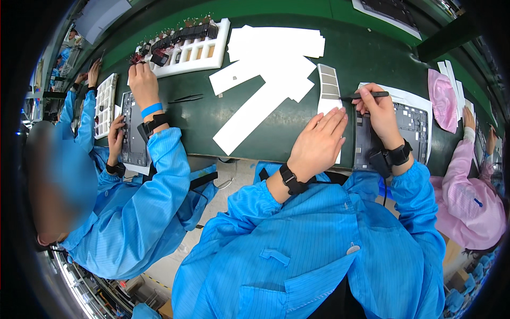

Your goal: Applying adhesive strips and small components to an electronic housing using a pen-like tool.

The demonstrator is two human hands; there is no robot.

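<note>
My left hand (pixel 319 141) lies flat, fingers stretched out together, on the lower part of a white backing strip (pixel 330 104). Grey rectangular pads (pixel 329 80) sit in a row on the strip's upper part. In my right hand (pixel 378 109) a pair of black tweezers (pixel 380 94) is pinched between thumb and fingers. Its tip points left and meets the edge of the lowest grey pad; whether it grips the pad is too small to tell. Beneath my right hand is a dark flat device housing (pixel 417 127) on a white sheet, partly hidden by hand and wrist.
White strips (pixel 276 69) lie piled left of my hands. Black tweezers (pixel 186 98) rest beyond them, near a white foam tray (pixel 212 56) of small black parts. A co-worker's hand (pixel 142 85) reaches to that tray. At right are pink cloth (pixel 442 101) and a person in pink (pixel 467 202).
</note>
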